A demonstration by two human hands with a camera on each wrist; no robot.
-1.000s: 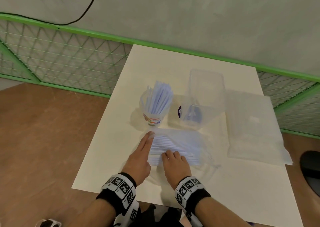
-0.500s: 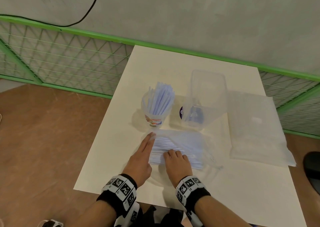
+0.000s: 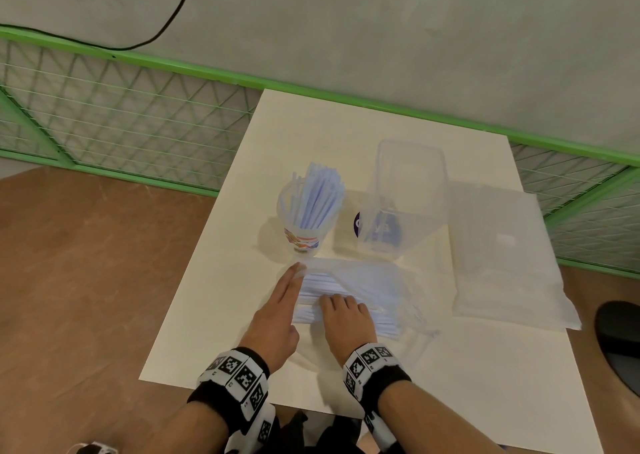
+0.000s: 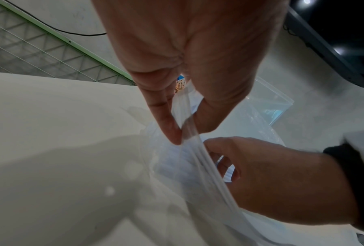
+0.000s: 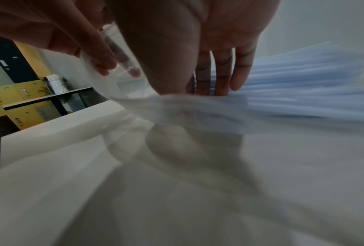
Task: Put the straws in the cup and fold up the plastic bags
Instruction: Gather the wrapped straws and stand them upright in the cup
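Observation:
A clear printed cup [image 3: 302,235] at mid-table holds several pale blue straws [image 3: 317,199] standing upright. In front of it lies a clear plastic bag [image 3: 374,280] with more straws [image 3: 388,325] inside. My left hand [image 3: 289,292] lies along the bag's left end, and the left wrist view shows its thumb and forefinger [image 4: 170,126] pinching the bag's open edge [image 4: 189,126]. My right hand [image 3: 337,303] reaches into that mouth, its fingers [image 5: 219,78] curled over the bundle of straws [image 5: 303,86] with the thumb beneath.
A clear plastic box [image 3: 405,190] stands right of the cup. Flat plastic bags [image 3: 502,252] lie at the table's right side. A green mesh fence [image 3: 121,124] runs behind the white table [image 3: 214,315]. A black object [image 3: 620,342] sits off the right edge.

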